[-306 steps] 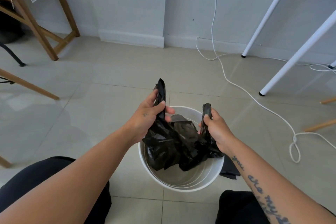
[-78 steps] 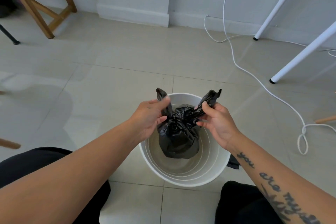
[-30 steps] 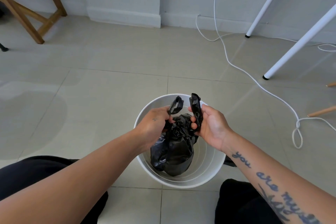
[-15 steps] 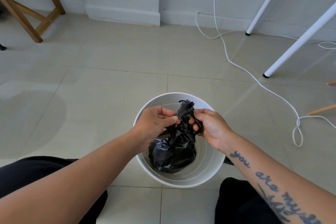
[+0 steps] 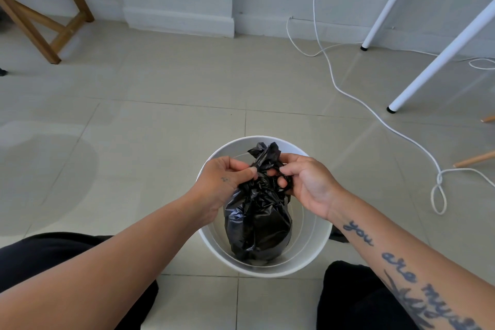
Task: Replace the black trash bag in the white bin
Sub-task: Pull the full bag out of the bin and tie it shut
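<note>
Pinching the bunched neck of the crumpled black plastic trash bag (image 5: 257,228) w/ both hands. L hand (image 5: 223,178): thumb + fingers (image 5: 242,171) curled tight on the twisted top, L side. R hand (image 5: 309,186): fingers (image 5: 288,166) curled on the same bunch, R side. Bag tips stick up btwn my hands. Bag body sits inside the round white plastic bin (image 5: 317,245), approx. centred; can't tell if its base touches the bin bottom. Bin stands on the beige tiled floor (image 5: 166,142) btwn my knees. White cable (image 5: 375,118) lies on the floor to the R, well apart from the bin.
</note>
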